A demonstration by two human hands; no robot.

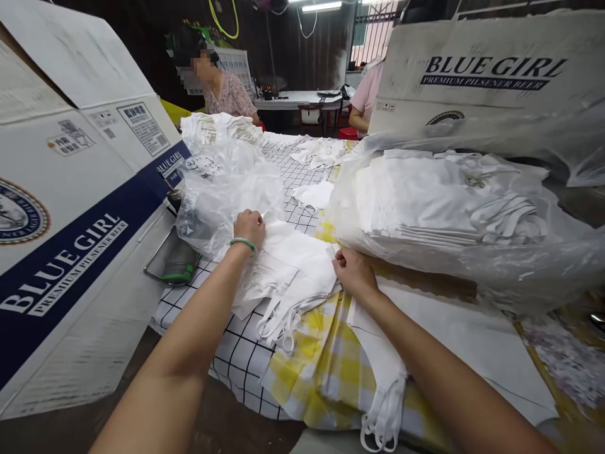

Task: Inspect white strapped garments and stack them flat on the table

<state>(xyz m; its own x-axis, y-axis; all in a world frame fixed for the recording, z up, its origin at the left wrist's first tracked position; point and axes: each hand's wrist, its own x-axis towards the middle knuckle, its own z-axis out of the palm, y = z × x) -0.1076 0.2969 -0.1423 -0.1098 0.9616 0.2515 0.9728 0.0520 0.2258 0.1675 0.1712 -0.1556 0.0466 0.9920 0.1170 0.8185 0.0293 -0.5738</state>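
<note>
Between my hands a layered stack of white face masks (297, 258) lies on the table, its ear loops hanging toward me. My left hand (249, 228), with a green bangle at the wrist, has its fingers curled at the stack's upper left edge, beside a clear plastic bag (227, 183). My right hand (355, 274) pinches the stack's right edge between thumb and fingers. Below my right forearm, more white masks (382, 372) lie with their loops over the table's front edge. A large plastic bag (472, 258) full of stacked white masks sits to the right.
A tall beer carton (94, 189) stands on the left, and another carton (472, 75) at the back right. Loose white pieces (316, 151) lie farther along the checked tablecloth (246, 353). Two people sit beyond, one in a patterned top (231, 94), one in pink (368, 94).
</note>
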